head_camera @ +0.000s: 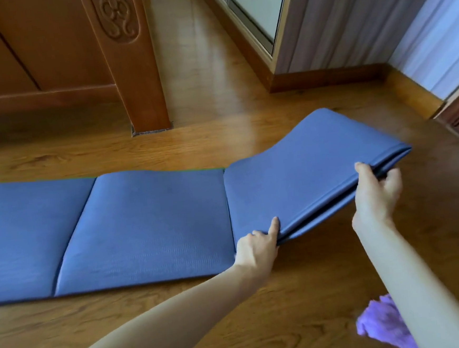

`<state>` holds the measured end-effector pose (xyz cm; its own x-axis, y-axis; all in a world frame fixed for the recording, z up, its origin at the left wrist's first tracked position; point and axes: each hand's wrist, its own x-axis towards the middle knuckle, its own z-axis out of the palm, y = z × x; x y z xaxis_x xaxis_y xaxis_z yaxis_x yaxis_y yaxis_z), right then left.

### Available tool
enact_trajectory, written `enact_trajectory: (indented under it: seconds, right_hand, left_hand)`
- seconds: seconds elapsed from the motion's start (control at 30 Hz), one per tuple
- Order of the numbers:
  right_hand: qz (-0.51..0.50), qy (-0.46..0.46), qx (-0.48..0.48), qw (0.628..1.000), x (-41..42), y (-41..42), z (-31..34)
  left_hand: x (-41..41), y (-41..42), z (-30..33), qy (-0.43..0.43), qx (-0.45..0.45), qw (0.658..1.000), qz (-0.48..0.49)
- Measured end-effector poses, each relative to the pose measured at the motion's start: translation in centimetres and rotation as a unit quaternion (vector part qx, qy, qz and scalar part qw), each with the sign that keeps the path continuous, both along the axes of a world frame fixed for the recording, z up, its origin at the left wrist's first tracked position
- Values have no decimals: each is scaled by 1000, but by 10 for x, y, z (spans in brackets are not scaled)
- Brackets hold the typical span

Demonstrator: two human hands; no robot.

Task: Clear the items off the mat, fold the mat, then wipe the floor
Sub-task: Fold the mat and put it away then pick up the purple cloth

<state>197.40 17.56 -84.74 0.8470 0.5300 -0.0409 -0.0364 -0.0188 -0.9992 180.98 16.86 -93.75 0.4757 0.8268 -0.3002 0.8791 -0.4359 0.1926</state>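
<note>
A blue folding mat lies across the wooden floor, with creases between its panels. Its right end is a stack of folded panels lifted off the floor and tilted up to the right. My left hand grips the stack's near left corner, thumb on top. Along the stack's near right edge, my right hand grips with the thumb on top and the fingers curled underneath. A purple cloth lies on the floor at the bottom right, partly hidden by my right forearm.
A carved wooden furniture leg and panel stand on the floor behind the mat. A wall corner with a wooden skirting board and a pale curtain are at the back right. A glass sliding door runs behind.
</note>
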Motion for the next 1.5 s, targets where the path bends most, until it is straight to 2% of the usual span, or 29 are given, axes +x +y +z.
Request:
enact_trajectory:
  seconds: [0.1,0.23,0.33,0.47,0.6,0.73,0.87,1.03,1.2,1.27,1.37,1.5]
  right_hand:
    - [-43,-18,12,999,20,-10,1]
    - [-68,-23,18,997,30,-21,-5]
    - [-52,-28,18,998,31,-30,-20]
    - [14,-29,-1,999,31,-39,-41]
    - [23,37,-46,998,24,-41,-63]
    - [-44,131,-76,988,21,-40,-72]
    - [-94,191,-42,976,25,-33,-63]
    - [-100,232,-4,967,20,-26,-50]
    - [-121,297,21,947,27,-30,-45]
    - [-128,317,15,940,34,-33,-50]
    - [-127,331,-3,935,41,-39,-57]
    - [-109,306,-86,942,47,-49,-70]
  left_hand:
    - [25,-12,0,-27,-36,999,-18]
    - [38,-25,-13,-89,-100,991,13]
    - [25,-29,-26,-106,-109,988,0]
    - [1,-33,-39,-108,-79,989,-63]
    - [-14,-35,-49,-98,-70,988,-95]
    - [-26,-35,-50,-96,-94,987,-83]
    - [-31,-26,-43,-129,-45,988,-71]
    - [-29,-13,-33,-142,12,990,-8]
    - [-32,-10,-28,-182,89,976,-77]
    - [-31,-11,-27,-173,94,975,-100]
    - [-21,-12,-30,-101,107,985,-91]
    - [-13,-6,-40,-71,143,977,-144]
